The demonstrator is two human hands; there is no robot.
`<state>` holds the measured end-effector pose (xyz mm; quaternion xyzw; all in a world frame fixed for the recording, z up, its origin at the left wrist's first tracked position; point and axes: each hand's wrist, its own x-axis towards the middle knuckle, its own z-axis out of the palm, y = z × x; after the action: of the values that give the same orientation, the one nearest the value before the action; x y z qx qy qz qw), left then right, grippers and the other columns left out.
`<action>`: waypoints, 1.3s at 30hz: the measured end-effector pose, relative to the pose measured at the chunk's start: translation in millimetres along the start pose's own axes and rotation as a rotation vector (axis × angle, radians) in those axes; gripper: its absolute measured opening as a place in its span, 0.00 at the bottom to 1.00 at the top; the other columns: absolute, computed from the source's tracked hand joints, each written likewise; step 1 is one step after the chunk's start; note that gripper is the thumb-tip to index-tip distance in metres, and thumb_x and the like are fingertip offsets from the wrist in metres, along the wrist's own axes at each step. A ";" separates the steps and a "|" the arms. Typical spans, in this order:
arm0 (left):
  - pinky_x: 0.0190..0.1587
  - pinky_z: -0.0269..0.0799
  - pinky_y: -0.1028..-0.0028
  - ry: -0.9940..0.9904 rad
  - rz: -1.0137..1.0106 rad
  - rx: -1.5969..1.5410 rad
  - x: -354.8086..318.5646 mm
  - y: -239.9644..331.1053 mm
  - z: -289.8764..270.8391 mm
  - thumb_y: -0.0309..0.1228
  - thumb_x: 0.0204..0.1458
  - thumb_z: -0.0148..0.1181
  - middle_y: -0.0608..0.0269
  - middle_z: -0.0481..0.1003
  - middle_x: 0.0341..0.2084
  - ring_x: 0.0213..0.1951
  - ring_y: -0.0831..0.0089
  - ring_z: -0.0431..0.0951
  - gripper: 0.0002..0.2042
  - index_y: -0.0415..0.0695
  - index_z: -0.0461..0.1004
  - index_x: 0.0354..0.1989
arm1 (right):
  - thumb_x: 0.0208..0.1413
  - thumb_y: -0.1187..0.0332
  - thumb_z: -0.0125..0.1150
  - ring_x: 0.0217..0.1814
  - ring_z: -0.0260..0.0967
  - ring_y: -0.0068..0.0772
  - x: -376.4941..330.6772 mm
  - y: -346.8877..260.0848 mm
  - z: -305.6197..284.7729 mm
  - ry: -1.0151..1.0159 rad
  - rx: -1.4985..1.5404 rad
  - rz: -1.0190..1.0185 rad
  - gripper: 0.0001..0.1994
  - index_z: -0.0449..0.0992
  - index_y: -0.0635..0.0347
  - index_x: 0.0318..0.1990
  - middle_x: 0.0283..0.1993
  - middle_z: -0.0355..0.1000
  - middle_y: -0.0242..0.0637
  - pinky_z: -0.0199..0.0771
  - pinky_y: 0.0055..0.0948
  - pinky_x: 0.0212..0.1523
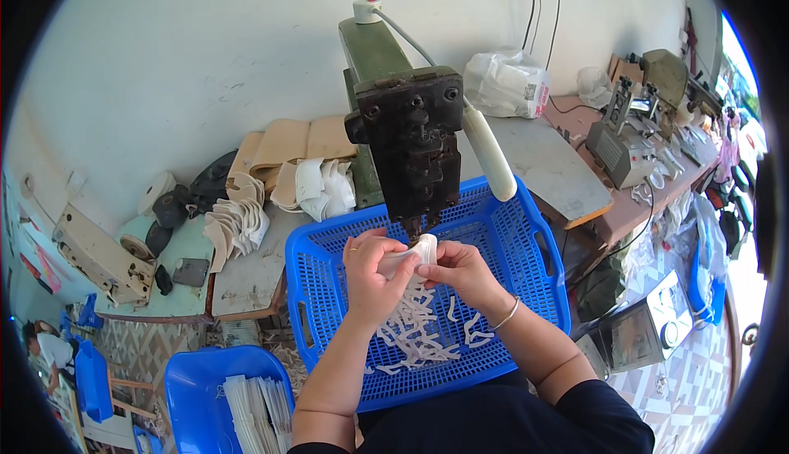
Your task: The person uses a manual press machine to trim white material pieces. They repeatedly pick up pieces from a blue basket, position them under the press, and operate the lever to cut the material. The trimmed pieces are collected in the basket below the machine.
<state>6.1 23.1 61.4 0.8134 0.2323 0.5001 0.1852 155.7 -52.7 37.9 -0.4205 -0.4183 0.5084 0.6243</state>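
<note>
Both my hands are raised over the blue plastic basket (552,335), at the bottom of a dark machine head (415,142) on a green arm. Between them is a white curved piece of sheet material (426,247), its upper edge right at the machine's lower tip. My left hand (374,273) pinches the piece from the left, its thumb along the front. From the other side, the thumb and fingers of my right hand (464,276) close on it. Beneath them, a heap of narrow white strips (415,331) lies in the basket.
Stacks of beige and white curved pieces (238,224) lie on the bench at left. A blue chair-like tub (222,368) with white sheets stands lower left. A pale lever handle (491,154) hangs right of the machine head. Another bench (633,216) with equipment stands farther right.
</note>
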 end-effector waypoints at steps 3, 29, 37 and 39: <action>0.45 0.64 0.64 -0.022 0.055 0.044 7.0 1.0 -0.9 0.28 0.35 0.68 0.58 0.72 0.31 0.42 0.59 0.70 0.11 0.43 0.71 0.26 | 0.50 0.72 0.63 0.29 0.70 0.18 0.0 0.4 0.5 0.011 0.048 0.010 0.07 0.73 0.65 0.32 0.30 0.74 0.35 0.73 0.18 0.32; 0.38 0.68 0.74 0.024 -0.169 -0.108 -23.8 -6.1 15.5 0.31 0.44 0.65 0.58 0.75 0.32 0.34 0.72 0.73 0.09 0.39 0.74 0.27 | 0.51 0.67 0.62 0.24 0.63 0.14 -3.1 -12.6 -4.1 0.070 -0.084 -0.049 0.08 0.76 0.64 0.31 0.26 0.71 0.28 0.64 0.15 0.25; 0.42 0.64 0.71 -0.004 -0.359 -0.381 -20.0 -13.2 19.4 0.33 0.44 0.64 0.60 0.75 0.28 0.32 0.73 0.74 0.09 0.40 0.75 0.26 | 0.50 0.68 0.62 0.31 0.67 0.16 1.3 -21.5 -10.5 0.057 -0.167 -0.031 0.08 0.75 0.65 0.33 0.29 0.72 0.30 0.67 0.17 0.32; 0.37 0.67 0.76 -0.023 -0.387 -0.419 -17.7 -8.8 21.1 0.32 0.45 0.64 0.60 0.75 0.28 0.30 0.75 0.73 0.09 0.38 0.75 0.26 | 0.51 0.68 0.62 0.32 0.68 0.17 0.2 -22.1 -13.4 0.041 -0.168 -0.027 0.10 0.76 0.66 0.35 0.31 0.73 0.32 0.69 0.18 0.34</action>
<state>16.5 19.0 34.8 0.7034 0.2729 0.4835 0.4439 174.7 -56.7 54.9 -0.4759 -0.4523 0.4545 0.6020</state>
